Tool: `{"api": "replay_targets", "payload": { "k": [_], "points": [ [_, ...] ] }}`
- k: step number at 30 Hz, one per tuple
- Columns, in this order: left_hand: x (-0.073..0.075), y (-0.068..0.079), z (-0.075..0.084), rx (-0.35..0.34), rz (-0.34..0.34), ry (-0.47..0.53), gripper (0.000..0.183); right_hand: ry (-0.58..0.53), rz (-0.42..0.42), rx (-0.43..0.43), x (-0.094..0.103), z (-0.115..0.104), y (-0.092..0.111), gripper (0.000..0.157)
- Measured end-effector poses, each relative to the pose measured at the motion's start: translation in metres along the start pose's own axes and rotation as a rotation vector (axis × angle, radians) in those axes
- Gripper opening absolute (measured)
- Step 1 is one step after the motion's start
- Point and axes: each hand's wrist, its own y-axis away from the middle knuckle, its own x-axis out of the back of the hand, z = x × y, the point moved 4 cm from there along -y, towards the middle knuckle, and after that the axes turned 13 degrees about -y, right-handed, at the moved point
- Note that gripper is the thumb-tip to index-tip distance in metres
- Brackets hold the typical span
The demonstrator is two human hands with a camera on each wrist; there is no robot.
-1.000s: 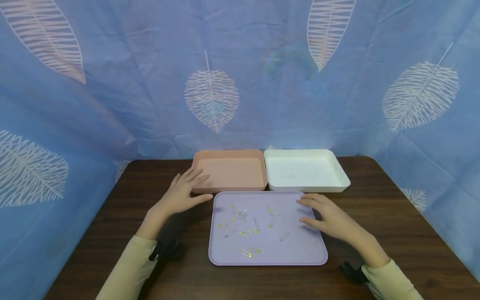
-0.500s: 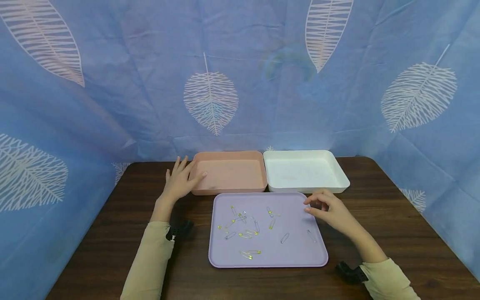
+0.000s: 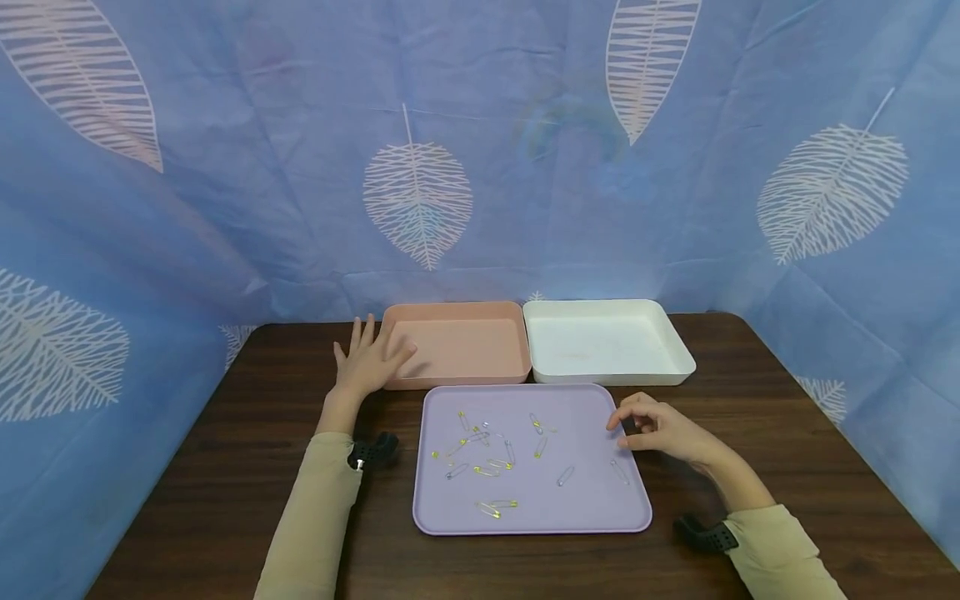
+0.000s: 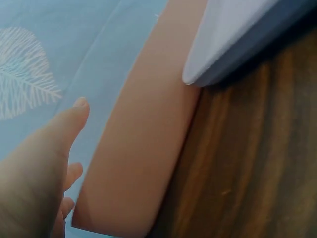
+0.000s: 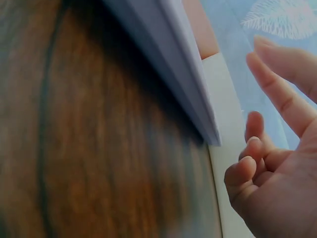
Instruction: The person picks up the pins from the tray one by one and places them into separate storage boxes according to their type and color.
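Several safety pins lie scattered on a light purple tray (image 3: 540,510), some yellow, such as the yellow safety pin (image 3: 489,510), and some silver, such as the silver safety pin (image 3: 566,476). My left hand (image 3: 363,368) is spread at the left end of a pink tray (image 3: 468,342), its thumb over the rim. Over the purple tray's right edge is my right hand (image 3: 667,429), thumb and index finger apart and the other fingers bent, with nothing between them. Just below its fingertips lies another silver safety pin (image 3: 619,472).
A white tray (image 3: 609,342) stands beside the pink one, both behind the purple tray. All rest on a dark brown wooden table (image 3: 202,483). A blue curtain (image 3: 525,208) with white leaf prints hangs behind. Each wrist wears a black camera mount (image 3: 705,533).
My left hand has turned so its fingers point away, at the pink tray's left end. My right hand's fingers have bent more, and it has come slightly nearer. The trays stay put.
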Motion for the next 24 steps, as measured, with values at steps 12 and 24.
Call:
{"api": "replay_targets", "payload": {
  "k": [12, 24],
  "points": [
    [-0.013, 0.000, 0.002, -0.004, -0.023, 0.069, 0.084, 0.011, -0.104, -0.088, -0.002, 0.011, 0.002, 0.017],
    [-0.012, 0.001, 0.003, -0.001, -0.024, 0.073, 0.083, 0.082, -0.138, -0.034, -0.009, 0.010, 0.001, 0.011]
  ]
}}
